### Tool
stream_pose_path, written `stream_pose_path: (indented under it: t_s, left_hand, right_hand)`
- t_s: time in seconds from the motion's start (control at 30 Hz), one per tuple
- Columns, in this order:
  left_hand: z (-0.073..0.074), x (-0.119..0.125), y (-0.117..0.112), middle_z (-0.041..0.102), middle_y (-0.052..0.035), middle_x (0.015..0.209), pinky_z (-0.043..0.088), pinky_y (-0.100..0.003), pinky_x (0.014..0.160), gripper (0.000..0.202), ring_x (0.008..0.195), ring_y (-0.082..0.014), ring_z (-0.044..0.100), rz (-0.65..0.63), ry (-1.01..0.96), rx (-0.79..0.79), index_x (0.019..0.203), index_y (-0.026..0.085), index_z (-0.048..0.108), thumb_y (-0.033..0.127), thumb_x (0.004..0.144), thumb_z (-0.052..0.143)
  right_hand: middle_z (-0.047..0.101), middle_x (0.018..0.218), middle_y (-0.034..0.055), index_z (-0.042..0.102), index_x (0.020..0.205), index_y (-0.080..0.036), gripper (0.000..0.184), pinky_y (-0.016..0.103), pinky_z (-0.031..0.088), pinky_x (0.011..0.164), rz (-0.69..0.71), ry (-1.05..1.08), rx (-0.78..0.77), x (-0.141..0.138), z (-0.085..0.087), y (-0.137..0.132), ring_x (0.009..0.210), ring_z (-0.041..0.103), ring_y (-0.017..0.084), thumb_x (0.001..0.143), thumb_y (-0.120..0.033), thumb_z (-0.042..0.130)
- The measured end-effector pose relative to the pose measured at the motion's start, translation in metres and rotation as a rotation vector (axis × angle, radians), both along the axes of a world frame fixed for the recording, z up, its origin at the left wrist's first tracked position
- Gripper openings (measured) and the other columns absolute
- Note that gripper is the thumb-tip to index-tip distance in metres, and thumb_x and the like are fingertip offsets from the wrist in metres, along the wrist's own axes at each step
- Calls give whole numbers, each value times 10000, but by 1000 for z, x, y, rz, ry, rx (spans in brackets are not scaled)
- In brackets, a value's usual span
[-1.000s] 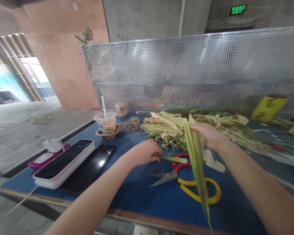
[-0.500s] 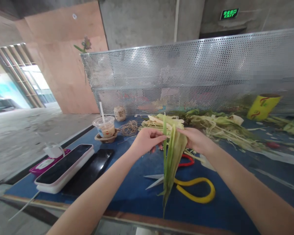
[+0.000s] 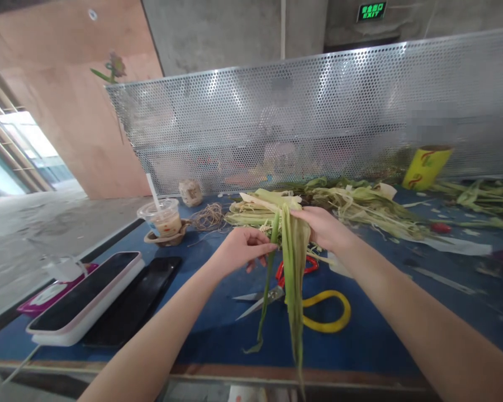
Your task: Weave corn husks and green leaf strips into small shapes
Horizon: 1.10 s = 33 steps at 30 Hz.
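A green corn husk point(image 3: 294, 254) hangs from my right hand point(image 3: 321, 226), whose fingers are closed on its top end. To its left, my left hand point(image 3: 245, 248) pinches a narrow husk strip point(image 3: 268, 285) that droops toward the table and parts from the wider piece lower down. Below the hands lie scissors with one yellow and one red handle loop point(image 3: 329, 310); the hanging husk covers part of them. Just behind the hands rests a pile of pale husks point(image 3: 255, 209).
More husks point(image 3: 369, 212) spread along the back before a perforated metal screen point(image 3: 243, 128). A yellow roll point(image 3: 426, 167) stands at the right rear. On the left are a drink cup point(image 3: 161, 218), twine point(image 3: 209, 216), a black phone point(image 3: 138, 296) and a white-cased phone point(image 3: 88, 296).
My left hand has drawn the narrow strip left and down, so a gap now shows between it and the wider husk. The view has shifted to the right.
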<state>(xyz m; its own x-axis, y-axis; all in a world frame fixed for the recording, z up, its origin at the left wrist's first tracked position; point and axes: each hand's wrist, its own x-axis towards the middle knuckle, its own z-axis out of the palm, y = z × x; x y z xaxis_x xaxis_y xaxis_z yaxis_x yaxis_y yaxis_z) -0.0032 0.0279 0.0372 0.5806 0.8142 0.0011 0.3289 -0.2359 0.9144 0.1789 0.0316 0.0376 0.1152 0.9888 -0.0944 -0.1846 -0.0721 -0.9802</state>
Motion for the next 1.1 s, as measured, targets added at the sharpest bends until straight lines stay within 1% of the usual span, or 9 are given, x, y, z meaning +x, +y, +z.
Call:
stream_pose_path:
  t_s: [0.23,0.37,0.47,0.53,0.6,0.67,0.83,0.97,1.1]
  left_hand:
    - [-2,2,-1,589,18,485,335,-164,306,215,284,-41,408,-5,-25,-11,682,142,577,352,698,616]
    - [6,-9,1,574,20,476,314,-170,312,229,291,-48,393,30,39,45,688,147,588,376,699,600]
    - [12,-26,6,526,31,421,291,-177,320,235,308,-68,393,118,216,148,648,163,608,393,694,585]
    - [13,-33,8,547,9,440,317,-189,371,244,377,-95,457,136,324,264,592,169,627,397,674,595]
    - [10,-30,7,612,-24,562,346,-201,446,262,503,-127,519,247,300,421,591,171,640,420,663,596]
    - [6,-20,4,632,-28,642,354,-212,492,322,567,-138,527,309,231,489,649,170,645,466,710,532]
    - [-4,2,-1,553,5,562,320,-198,435,339,498,-102,455,227,88,334,695,135,634,471,657,600]
    - [-3,-2,-1,500,33,519,303,-179,368,275,401,-52,368,125,-60,36,735,132,630,400,677,614]
    - [1,-7,0,508,27,542,366,-170,384,144,429,-46,408,86,-180,-140,647,124,612,265,674,619]
  right_hand:
    - [603,506,0,561,683,-143,98,217,435,404,-11,-32,-20,-7,3,-5,436,565,121,752,-83,525]
    - [617,540,5,569,705,-146,85,213,444,411,-2,-45,-19,-8,3,-6,461,573,118,751,-90,523]
    - [645,595,18,584,726,-156,72,214,462,435,24,-56,-13,-10,0,-5,505,597,126,744,-107,535]
    - [656,619,23,587,730,-166,62,218,475,456,46,-63,-4,-13,-4,-5,528,608,132,731,-116,551]
    - [660,635,24,593,739,-171,52,224,483,466,81,-72,12,-17,-8,-5,539,612,138,714,-131,570]
    - [659,645,21,600,747,-169,56,222,483,468,127,-85,35,-22,-11,-7,544,609,137,694,-152,593]
    - [636,627,8,609,714,-169,117,229,480,483,218,-163,86,-27,-14,-14,547,593,137,626,-218,668]
    - [633,646,3,616,722,-179,168,249,479,514,233,-242,147,-22,-17,-12,592,601,154,605,-274,690]
    - [622,653,-1,608,698,-170,162,241,463,555,193,-311,214,-20,-16,-10,623,588,147,607,-280,685]
